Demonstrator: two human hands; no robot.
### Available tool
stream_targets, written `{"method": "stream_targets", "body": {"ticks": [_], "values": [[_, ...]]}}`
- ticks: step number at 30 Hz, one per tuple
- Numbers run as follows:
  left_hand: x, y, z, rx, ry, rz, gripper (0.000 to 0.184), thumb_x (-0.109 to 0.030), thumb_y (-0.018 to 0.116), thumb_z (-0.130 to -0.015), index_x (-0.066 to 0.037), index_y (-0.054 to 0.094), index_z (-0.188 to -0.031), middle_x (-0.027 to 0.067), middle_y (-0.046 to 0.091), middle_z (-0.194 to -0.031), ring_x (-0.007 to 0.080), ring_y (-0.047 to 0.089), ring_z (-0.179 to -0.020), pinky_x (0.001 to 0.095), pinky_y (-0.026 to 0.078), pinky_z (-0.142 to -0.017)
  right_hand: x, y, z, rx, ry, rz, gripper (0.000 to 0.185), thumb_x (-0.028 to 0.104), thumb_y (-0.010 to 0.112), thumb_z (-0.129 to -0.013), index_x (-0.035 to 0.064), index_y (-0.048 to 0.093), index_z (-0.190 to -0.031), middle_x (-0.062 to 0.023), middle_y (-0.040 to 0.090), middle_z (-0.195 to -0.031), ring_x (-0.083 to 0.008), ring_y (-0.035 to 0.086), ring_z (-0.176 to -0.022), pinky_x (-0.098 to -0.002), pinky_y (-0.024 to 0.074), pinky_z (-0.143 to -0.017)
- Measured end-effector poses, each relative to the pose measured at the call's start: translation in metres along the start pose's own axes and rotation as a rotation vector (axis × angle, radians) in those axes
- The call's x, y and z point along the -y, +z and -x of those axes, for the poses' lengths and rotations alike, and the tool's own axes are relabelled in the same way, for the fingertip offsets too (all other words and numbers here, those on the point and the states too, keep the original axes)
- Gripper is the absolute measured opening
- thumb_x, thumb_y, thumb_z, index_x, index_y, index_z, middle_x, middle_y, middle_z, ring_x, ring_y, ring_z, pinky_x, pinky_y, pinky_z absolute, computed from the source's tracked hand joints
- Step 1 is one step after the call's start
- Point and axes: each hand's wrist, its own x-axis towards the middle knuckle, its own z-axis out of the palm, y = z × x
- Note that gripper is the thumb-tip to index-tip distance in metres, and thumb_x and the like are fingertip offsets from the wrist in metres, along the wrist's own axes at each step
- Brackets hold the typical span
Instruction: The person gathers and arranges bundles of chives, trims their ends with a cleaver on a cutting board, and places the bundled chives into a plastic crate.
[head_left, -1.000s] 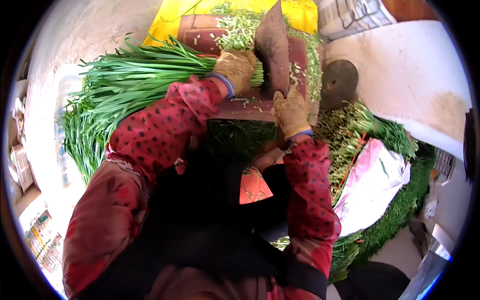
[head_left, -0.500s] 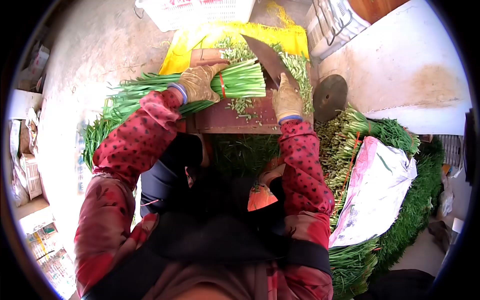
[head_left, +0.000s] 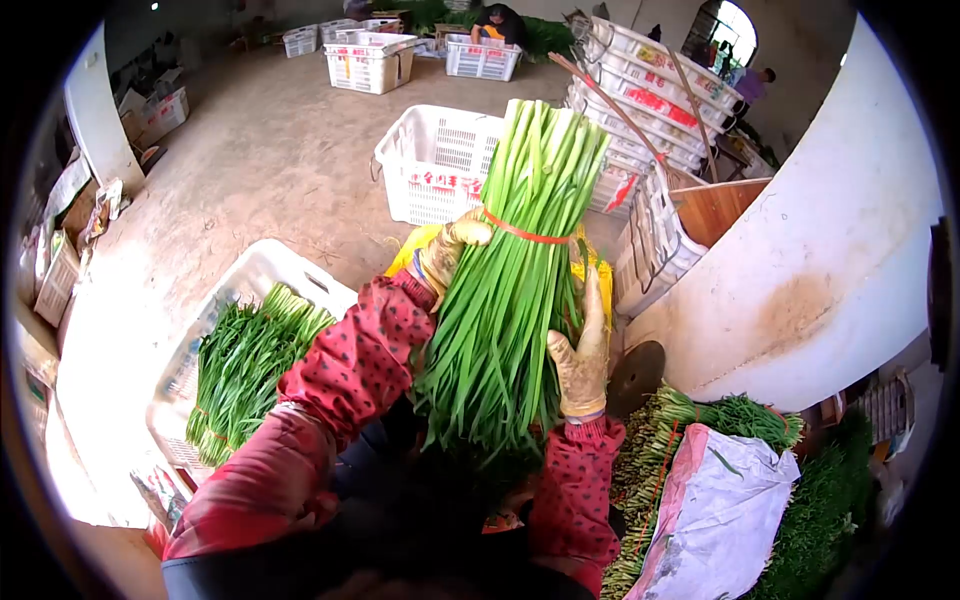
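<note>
A thick bundle of garlic chives [head_left: 520,265] stands raised in front of me, its pale cut ends up and its green leaves hanging toward me. An orange-red band [head_left: 525,232] circles it below the cut ends. My left hand [head_left: 452,250], in a dirty work glove, is closed on the bundle's left side close to the band. My right hand [head_left: 582,350], gloved too, lies along the right side with its fingers stretched up and its thumb apart, against some outer leaves. The bundle hides most of the yellow sheet [head_left: 412,247] behind it. No knife is visible now.
A white crate [head_left: 270,262] with chive bundles [head_left: 262,355] stands at left. Another crate [head_left: 425,165] is behind the bundle, beside stacked crates [head_left: 650,95]. At right are a round metal disc [head_left: 636,378], more chives [head_left: 640,480] and a white sack [head_left: 722,510]. A person [head_left: 497,28] works far back.
The bundle has gone from lying on the board to raised, cut ends up. My right hand has let go of the knife and moved to the bundle's side. The view has tilted up.
</note>
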Motion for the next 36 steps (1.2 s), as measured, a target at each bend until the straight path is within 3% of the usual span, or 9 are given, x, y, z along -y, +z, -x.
{"method": "stream_targets", "body": {"ticks": [3, 4, 9, 10, 11, 15, 18, 31, 36], "values": [[0.034, -0.016, 0.030, 0.129, -0.051, 0.420, 0.053, -0.020, 0.063, -0.074, 0.000, 0.059, -0.123, 0.0162, 0.069, -0.108, 0.0288, 0.068, -0.093, 0.0394, 0.056, -0.086, -0.008, 0.017, 0.066, 0.129, 0.338, -0.278, 0.103, 0.052, 0.075, -0.080, -0.0002, 0.022, -0.151, -0.0224, 0.038, -0.146, -0.0313, 0.041, -0.133, -0.0391, 0.0374, -0.106], [0.042, -0.013, 0.040, 0.158, -0.092, 0.530, 0.051, -0.020, 0.062, -0.075, 0.000, 0.060, -0.121, 0.0174, 0.069, -0.107, 0.0305, 0.068, -0.093, 0.0409, 0.056, -0.087, -0.056, 0.024, 0.109, 0.223, 0.344, 0.340, 0.097, 0.047, 0.076, -0.081, -0.0003, 0.026, -0.149, -0.0253, 0.042, -0.143, -0.0339, 0.045, -0.130, -0.0407, 0.0401, -0.103], [0.058, -0.006, 0.093, 0.106, -0.138, 0.656, 0.053, -0.021, 0.062, -0.075, 0.001, 0.059, -0.123, 0.0177, 0.069, -0.109, 0.0308, 0.068, -0.094, 0.0411, 0.056, -0.087, -0.050, -0.060, 0.234, 0.977, 1.043, 0.768, 0.058, 0.045, 0.067, -0.084, 0.0093, 0.057, -0.129, -0.0219, 0.063, -0.121, -0.0385, 0.056, -0.116, -0.0421, 0.0444, -0.098], [0.062, -0.006, 0.102, 0.082, -0.146, 0.664, 0.053, -0.021, 0.062, -0.075, 0.001, 0.059, -0.123, 0.0178, 0.069, -0.110, 0.0309, 0.068, -0.094, 0.0411, 0.056, -0.087, -0.069, -0.094, 0.262, 1.032, 0.824, 0.828, 0.051, 0.041, 0.065, -0.085, 0.0109, 0.061, -0.126, -0.0209, 0.064, -0.119, -0.0378, 0.058, -0.113, -0.0427, 0.0455, -0.096], [0.065, -0.004, 0.108, 0.064, -0.155, 0.660, 0.053, -0.021, 0.062, -0.075, 0.001, 0.059, -0.123, 0.0179, 0.068, -0.110, 0.0309, 0.068, -0.095, 0.0412, 0.056, -0.087, -0.030, -0.099, 0.249, 0.596, 1.056, 0.993, 0.043, 0.037, 0.065, -0.086, 0.0103, 0.065, -0.120, -0.0170, 0.066, -0.117, -0.0342, 0.061, -0.111, -0.0415, 0.0473, -0.094], [0.084, 0.017, 0.118, 0.011, -0.238, 0.644, 0.055, -0.022, 0.062, -0.075, 0.002, 0.058, -0.125, 0.0182, 0.068, -0.112, 0.0312, 0.068, -0.096, 0.0414, 0.056, -0.088, 0.055, -0.102, 0.169, -0.316, 0.484, 0.652, 0.020, 0.010, 0.066, -0.088, 0.0033, 0.068, -0.107, -0.0122, 0.071, -0.100, -0.0248, 0.068, -0.088, -0.0337, 0.0531, -0.078], [0.106, 0.036, 0.117, -0.006, -0.298, 0.657, 0.056, -0.023, 0.062, -0.076, 0.002, 0.057, -0.126, 0.0184, 0.067, -0.113, 0.0313, 0.068, -0.096, 0.0415, 0.056, -0.088, 0.109, -0.035, 0.103, -0.321, -0.108, 0.787, 0.023, 0.011, 0.069, -0.087, 0.0043, 0.065, -0.109, -0.0101, 0.069, -0.092, -0.0211, 0.066, -0.076, -0.0323, 0.0520, -0.072], [0.120, 0.048, 0.130, -0.048, -0.583, 0.474, 0.042, -0.024, 0.061, -0.080, -0.001, 0.065, -0.116, 0.0129, 0.070, -0.104, 0.0256, 0.068, -0.090, 0.0378, 0.057, -0.083, 0.108, 0.005, 0.064, -0.290, 0.020, 1.044, 0.011, 0.016, 0.070, -0.080, 0.0087, 0.063, -0.082, -0.0099, 0.068, -0.072, -0.0295, 0.066, -0.066, -0.0399, 0.0519, -0.063], [0.126, 0.042, 0.114, -0.090, -0.499, 0.249, 0.038, -0.022, 0.065, -0.081, -0.002, 0.065, -0.114, 0.0104, 0.071, -0.102, 0.0212, 0.069, -0.086, 0.0356, 0.058, -0.080, 0.098, -0.065, 0.029, -0.527, -0.460, 1.608, 0.021, 0.030, 0.060, -0.087, 0.0137, 0.058, -0.073, -0.0072, 0.060, -0.059, -0.0259, 0.063, -0.053, -0.0379, 0.0518, -0.046]]}}
